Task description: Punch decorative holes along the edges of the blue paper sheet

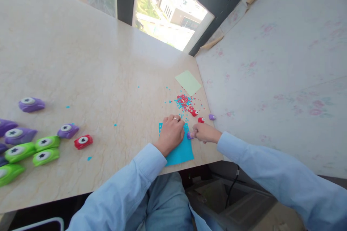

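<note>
A sheet of blue paper (181,153) lies by the table's front edge, with small holes along its upper left. My left hand (171,133), a ring on one finger, presses down on it with bent fingers close together. At the sheet's right edge sits a small purple craft punch (189,135). My right hand (204,132) is closed on this punch, thumb on top; whether the paper is inside its slot cannot be made out. Just beyond the hands are two red punches (201,120) and another purple punch (212,117) by the wall.
Red and blue paper bits (184,101) lie heaped beyond the sheet, below a pale green paper (189,82). At left stand several purple and green punches (46,143) and one red punch (83,142). A floral wall (271,79) borders the table's right side; a window is behind.
</note>
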Motion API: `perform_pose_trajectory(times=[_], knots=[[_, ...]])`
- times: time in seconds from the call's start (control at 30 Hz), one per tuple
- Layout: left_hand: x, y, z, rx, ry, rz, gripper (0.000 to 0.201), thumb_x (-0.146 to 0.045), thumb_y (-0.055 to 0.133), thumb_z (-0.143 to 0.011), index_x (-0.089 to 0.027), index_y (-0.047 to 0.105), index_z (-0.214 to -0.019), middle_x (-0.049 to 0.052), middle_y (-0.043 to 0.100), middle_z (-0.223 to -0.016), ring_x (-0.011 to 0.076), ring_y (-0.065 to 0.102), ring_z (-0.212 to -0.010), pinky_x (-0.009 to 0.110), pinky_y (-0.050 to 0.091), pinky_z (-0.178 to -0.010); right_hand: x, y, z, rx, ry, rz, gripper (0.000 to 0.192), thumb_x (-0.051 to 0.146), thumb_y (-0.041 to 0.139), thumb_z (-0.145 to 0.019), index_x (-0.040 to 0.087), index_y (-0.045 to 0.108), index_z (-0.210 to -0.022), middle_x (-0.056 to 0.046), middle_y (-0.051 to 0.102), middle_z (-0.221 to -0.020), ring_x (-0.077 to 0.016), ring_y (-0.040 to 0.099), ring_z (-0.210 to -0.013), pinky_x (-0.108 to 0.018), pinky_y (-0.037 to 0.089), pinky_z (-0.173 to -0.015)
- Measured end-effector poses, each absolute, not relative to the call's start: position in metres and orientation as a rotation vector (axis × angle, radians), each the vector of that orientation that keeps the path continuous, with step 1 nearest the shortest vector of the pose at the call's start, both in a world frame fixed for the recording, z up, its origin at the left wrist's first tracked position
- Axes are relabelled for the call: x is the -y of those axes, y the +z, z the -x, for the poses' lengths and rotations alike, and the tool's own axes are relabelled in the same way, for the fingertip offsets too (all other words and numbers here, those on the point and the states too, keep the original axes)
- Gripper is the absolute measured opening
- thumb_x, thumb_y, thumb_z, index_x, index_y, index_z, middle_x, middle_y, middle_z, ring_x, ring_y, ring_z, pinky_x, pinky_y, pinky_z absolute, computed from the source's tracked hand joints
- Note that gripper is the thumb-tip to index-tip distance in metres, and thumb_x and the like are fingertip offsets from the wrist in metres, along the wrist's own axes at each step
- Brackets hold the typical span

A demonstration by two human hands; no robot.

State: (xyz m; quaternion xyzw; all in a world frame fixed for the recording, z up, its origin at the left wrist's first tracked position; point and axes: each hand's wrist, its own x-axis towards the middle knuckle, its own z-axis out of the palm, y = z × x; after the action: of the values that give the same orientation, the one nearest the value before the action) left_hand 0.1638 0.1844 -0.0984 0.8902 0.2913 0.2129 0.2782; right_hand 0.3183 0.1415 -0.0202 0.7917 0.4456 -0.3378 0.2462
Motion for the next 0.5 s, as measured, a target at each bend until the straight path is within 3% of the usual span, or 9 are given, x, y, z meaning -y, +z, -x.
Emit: perform_pose_trajectory(times=[0.5], knots=[[-0.1891,-0.0997,-0.1603,-0.770,0.588,-2.409,0.021,-0.022,0.055,-0.088,-0.020,0.068,-0.104,0.009,0.067,-0.109,0.0260,0.056,-0.105,0.041,0.043,-0.089,-0.1363,-0.0172,-0.3167,-1.202,-1.039,-2.281,0.026,0.034,0.062,-0.089,0.017,0.056,-0.070,-0.001,0.063,-0.060,-0.0079,0.050,-0.041,-0.020,0.033,-0.041]])
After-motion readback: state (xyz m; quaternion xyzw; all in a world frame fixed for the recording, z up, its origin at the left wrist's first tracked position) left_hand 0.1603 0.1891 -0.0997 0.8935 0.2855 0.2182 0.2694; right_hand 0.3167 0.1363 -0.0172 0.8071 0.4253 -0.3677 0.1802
